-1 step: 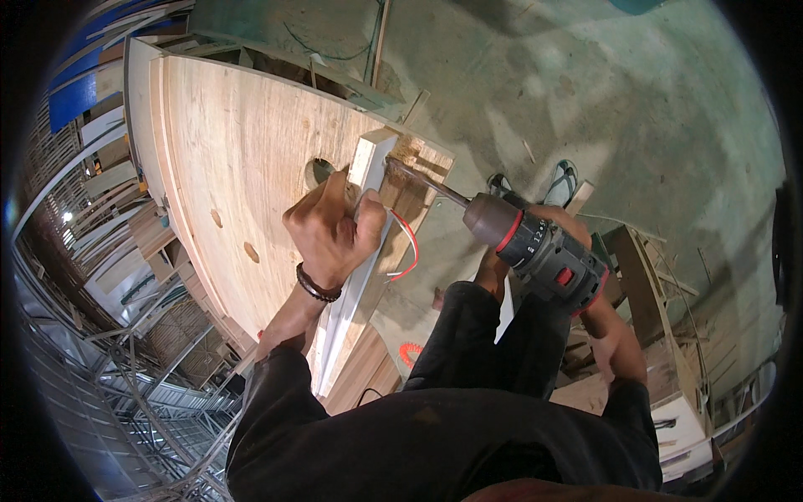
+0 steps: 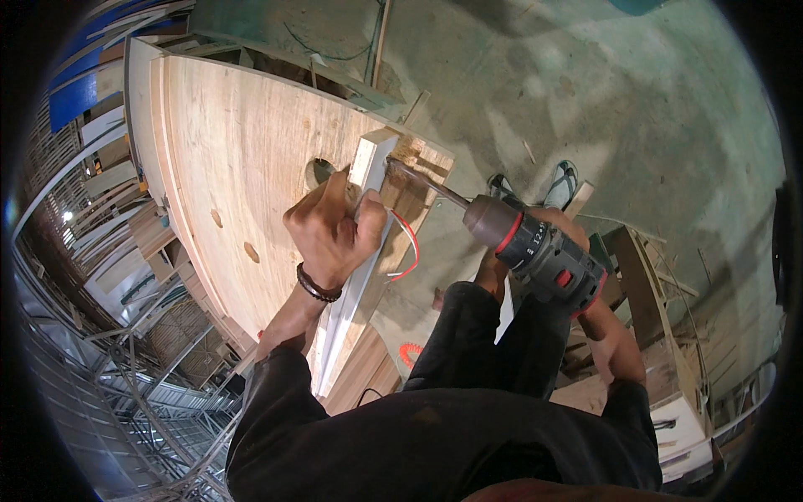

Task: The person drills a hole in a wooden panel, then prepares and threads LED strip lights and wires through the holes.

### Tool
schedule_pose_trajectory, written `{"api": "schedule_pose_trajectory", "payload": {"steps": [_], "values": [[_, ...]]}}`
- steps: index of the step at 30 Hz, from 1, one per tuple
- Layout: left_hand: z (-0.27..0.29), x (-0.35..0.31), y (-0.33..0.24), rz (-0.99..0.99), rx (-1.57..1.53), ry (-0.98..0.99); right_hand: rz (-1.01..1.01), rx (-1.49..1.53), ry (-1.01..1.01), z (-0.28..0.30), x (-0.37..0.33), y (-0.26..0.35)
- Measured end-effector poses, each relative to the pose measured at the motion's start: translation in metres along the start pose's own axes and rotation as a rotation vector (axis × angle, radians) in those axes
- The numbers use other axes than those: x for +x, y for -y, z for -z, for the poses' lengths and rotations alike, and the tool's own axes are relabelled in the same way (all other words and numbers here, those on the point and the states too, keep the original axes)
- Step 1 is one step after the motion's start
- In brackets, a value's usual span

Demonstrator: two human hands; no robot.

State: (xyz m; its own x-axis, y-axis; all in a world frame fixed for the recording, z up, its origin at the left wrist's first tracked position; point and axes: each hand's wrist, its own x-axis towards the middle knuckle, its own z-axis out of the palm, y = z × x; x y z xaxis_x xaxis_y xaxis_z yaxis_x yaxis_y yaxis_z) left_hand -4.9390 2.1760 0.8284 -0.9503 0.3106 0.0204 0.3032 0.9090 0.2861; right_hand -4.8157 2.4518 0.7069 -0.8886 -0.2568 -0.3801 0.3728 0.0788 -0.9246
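My left hand (image 2: 330, 230), with a dark bead bracelet on its wrist, is closed around a long wooden strip (image 2: 365, 161) with a pale grey side face. Out of that face, just by the thumb, curves a red and white wire (image 2: 414, 239). My right hand (image 2: 562, 222) is wrapped around a black and red power drill (image 2: 539, 255), which covers most of its fingers. The drill's long bit (image 2: 431, 183) points up and left, its tip at the strip's side near the far end. Whether the bit is turning, I cannot tell.
Beneath the strip lies a broad wooden panel (image 2: 242, 151) with several holes or knots. Wood offcuts and a box-like wooden piece (image 2: 640, 268) stand on the right. An orange coiled hose (image 2: 410, 353) shows near my legs. Sandaled feet (image 2: 560, 182) are on the concrete floor (image 2: 636, 109).
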Motion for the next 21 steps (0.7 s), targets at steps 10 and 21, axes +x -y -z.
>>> {"api": "schedule_pose_trajectory", "payload": {"steps": [10,21], "values": [[-0.001,-0.001,-0.001,-0.003,-0.016,-0.022,-0.109,0.323,-0.182,-0.033,-0.013,-0.006],[-0.003,-0.002,0.0,-0.017,0.018,-0.053,-0.13,0.469,0.068,-0.062,-0.048,0.013]]}}
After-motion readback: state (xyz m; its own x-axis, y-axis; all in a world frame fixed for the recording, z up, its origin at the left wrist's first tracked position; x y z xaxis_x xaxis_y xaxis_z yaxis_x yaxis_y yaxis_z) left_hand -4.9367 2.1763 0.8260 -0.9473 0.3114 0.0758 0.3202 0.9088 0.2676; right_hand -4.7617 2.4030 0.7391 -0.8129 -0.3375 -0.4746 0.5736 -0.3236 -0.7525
